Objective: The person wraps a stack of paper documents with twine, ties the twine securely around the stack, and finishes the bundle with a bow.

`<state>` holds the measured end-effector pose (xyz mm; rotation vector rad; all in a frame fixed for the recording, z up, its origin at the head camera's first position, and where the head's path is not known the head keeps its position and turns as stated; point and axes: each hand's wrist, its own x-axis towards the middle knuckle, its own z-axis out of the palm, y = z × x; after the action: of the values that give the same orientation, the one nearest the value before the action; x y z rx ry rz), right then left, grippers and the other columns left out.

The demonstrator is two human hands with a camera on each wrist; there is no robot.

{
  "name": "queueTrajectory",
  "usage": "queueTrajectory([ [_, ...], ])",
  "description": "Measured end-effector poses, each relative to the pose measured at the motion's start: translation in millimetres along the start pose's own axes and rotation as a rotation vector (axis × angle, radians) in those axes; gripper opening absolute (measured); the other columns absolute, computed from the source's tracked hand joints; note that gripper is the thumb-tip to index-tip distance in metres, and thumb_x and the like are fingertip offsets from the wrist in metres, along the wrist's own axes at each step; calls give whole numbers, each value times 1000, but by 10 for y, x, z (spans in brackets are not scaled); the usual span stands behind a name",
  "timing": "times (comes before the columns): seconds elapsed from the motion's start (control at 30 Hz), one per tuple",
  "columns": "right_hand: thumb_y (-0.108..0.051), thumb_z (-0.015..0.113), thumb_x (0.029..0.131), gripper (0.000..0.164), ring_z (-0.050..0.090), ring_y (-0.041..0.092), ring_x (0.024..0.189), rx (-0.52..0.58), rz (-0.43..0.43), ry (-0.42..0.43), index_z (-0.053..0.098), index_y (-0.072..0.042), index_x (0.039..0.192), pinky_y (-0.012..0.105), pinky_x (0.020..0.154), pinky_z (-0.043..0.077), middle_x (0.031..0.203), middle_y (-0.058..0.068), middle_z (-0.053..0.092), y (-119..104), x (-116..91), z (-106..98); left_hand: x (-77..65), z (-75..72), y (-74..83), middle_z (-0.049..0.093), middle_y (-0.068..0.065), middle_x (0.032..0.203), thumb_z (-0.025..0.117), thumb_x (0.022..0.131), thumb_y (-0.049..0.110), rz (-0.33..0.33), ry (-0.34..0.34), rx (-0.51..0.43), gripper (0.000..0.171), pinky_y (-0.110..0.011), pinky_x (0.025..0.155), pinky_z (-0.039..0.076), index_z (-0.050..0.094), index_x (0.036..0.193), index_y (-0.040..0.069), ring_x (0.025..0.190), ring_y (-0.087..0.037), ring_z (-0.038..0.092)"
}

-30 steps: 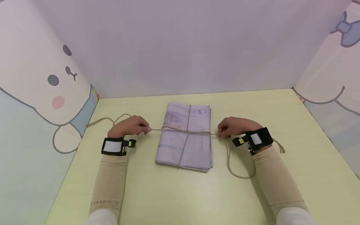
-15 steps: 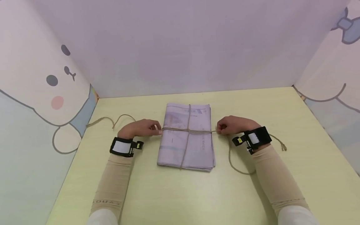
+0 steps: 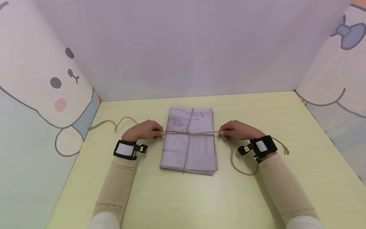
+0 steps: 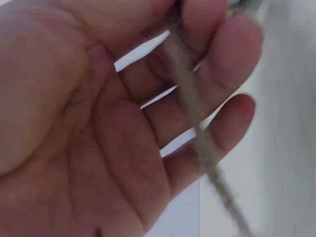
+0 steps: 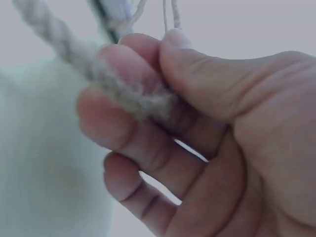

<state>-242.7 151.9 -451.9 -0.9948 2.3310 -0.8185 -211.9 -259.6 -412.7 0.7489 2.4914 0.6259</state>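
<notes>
On the pale yellow surface (image 3: 188,200), before a lilac wall (image 3: 183,51) and cartoon-printed side walls (image 3: 23,136), I see centrally a flat, folded newspaper stack (image 3: 174,156) crossed by brown twine (image 3: 188,133), which the left hand (image 3: 147,129) and right hand (image 3: 238,129) pinch beside it.

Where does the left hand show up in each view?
Head: left hand left of centre, beside the paper stack.
Left wrist: left hand fills much of the left and centre.
Right wrist: not visible.
Shared landmark: twine, crossed on the stack in head, over this hand in left wrist, upper left in right wrist.
</notes>
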Motion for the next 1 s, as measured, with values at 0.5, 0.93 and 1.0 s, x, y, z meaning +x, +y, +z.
queueTrajectory([
  [0.5,-21,50,98,13,56,14,58,83,45,-64,62,-17,101,28,55,47,65,1,60,135,-170,-12,-61,-17,-93,64,1,64,55,95,22,-16,-38,-54,17,-29,65,43,70,90,15,61,-13,56],
  [0.93,-20,64,90,7,49,11,74,-79,-43,33,63,-20,83,27,68,41,81,-8,56,105,-133,44,-75,-74,-15,65,7,90,63,90,24,29,13,-33,11,-31,76,45,71,92,16,83,-10,57],
  [1.0,-19,65,89,8,50,10,72,-88,-44,21,62,-20,82,27,67,41,80,-9,57,82,-112,52,-85,-80,-17,65,5,86,62,91,24,55,36,-57,13,-31,71,45,71,93,15,75,-11,55],
])
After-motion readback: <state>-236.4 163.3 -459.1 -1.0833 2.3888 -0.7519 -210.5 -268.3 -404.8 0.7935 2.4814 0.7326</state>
